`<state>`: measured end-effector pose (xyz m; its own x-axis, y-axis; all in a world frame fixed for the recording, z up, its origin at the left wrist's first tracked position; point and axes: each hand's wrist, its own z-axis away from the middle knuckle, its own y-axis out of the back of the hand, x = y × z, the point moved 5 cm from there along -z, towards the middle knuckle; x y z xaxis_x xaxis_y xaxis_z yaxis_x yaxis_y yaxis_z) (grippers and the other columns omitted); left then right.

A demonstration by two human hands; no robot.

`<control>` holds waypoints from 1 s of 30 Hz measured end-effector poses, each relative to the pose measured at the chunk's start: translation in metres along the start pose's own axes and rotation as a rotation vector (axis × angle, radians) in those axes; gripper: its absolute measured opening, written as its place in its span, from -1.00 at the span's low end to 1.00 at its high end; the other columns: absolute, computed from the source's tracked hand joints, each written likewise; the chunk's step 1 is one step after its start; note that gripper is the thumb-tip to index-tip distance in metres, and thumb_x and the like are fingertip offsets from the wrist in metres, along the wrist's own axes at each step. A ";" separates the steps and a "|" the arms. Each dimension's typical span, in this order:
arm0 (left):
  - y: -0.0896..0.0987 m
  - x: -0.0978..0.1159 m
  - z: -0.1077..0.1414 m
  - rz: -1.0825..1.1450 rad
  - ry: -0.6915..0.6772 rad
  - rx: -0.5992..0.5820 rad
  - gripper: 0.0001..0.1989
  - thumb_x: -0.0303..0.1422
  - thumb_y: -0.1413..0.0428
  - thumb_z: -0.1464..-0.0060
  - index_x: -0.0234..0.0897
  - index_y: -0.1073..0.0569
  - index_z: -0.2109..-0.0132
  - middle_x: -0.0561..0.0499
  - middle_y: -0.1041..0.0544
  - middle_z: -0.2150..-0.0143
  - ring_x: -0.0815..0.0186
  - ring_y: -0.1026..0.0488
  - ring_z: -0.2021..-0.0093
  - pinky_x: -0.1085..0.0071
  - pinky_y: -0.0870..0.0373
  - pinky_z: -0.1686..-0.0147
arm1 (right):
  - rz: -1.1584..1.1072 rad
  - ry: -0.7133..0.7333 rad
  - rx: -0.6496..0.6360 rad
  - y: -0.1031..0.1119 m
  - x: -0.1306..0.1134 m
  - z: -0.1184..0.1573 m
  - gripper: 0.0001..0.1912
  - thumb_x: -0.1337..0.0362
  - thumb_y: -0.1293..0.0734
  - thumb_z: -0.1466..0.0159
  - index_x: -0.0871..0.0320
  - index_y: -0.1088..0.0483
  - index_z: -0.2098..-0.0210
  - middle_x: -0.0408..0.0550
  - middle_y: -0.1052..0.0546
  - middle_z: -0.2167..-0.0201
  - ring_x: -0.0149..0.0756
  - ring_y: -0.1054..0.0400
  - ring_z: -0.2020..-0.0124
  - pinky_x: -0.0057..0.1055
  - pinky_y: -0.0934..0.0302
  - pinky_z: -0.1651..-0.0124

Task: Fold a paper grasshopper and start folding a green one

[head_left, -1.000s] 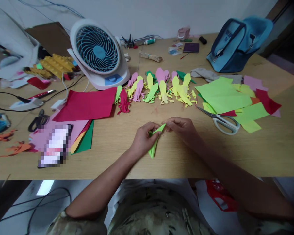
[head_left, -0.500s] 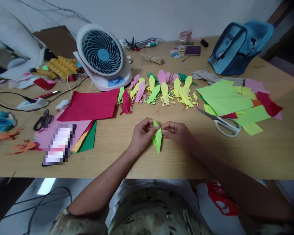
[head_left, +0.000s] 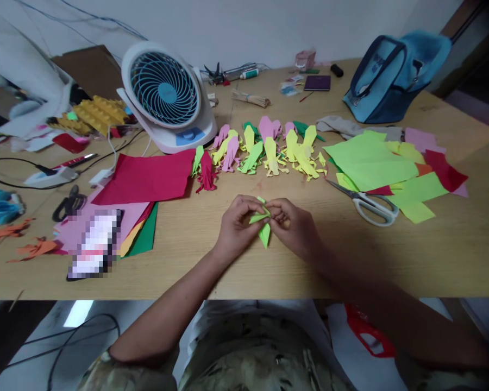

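Both hands hold a piece of folded lime-green paper (head_left: 264, 234) above the table's front middle. My left hand (head_left: 239, 221) is closed on its left side, thumb across the front. On the right side, my right hand (head_left: 290, 224) pinches the paper near its upper part. A flap stands out to the left between the fingers, and a pointed end hangs downward. Beyond the hands lies a row of folded paper figures (head_left: 270, 155) in yellow, green, pink and red. Scissors with white handles (head_left: 375, 210) lie to the right.
A white fan (head_left: 167, 92) stands at the back left, near red paper sheets (head_left: 146, 176). A phone (head_left: 95, 244) lies on coloured paper at left. Lime-green sheets (head_left: 370, 163) are piled at right, before a blue bag (head_left: 391, 81). Black scissors (head_left: 69, 203) lie farther left.
The green paper has gone from a long flat diamond to a shape with a flap folded out to the left. My right hand has moved slightly up and closer to my left.
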<state>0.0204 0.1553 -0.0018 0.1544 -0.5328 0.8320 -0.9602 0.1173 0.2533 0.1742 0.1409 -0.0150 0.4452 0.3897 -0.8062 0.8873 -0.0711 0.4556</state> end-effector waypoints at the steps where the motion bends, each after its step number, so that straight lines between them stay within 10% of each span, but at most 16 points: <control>1: 0.001 0.000 0.000 -0.062 -0.014 0.005 -0.89 -0.38 -0.29 -0.07 -0.25 -0.52 0.25 -0.10 -0.49 0.10 0.23 -0.46 0.03 0.26 -0.40 -0.01 | 0.046 0.034 0.008 0.001 -0.004 0.000 -0.70 0.42 -0.31 -0.19 0.06 -0.39 0.08 -0.11 -0.58 0.33 -0.32 -0.49 0.33 -0.41 -0.36 0.22; 30: 0.002 0.012 0.001 -0.128 -0.177 -0.038 -0.92 -0.35 -0.23 -0.18 -0.24 -0.53 0.20 -0.14 -0.57 0.04 0.20 -0.51 -0.03 0.20 -0.43 -0.06 | -0.153 -0.047 0.035 0.006 -0.006 0.000 -0.90 0.32 -0.36 -0.17 0.05 -0.33 0.34 -0.16 -0.46 0.44 -0.38 -0.37 0.42 -0.43 -0.33 0.31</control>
<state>0.0200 0.1485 0.0080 0.2282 -0.6837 0.6932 -0.9254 0.0689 0.3726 0.1766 0.1387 -0.0077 0.3089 0.3551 -0.8823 0.9485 -0.0465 0.3133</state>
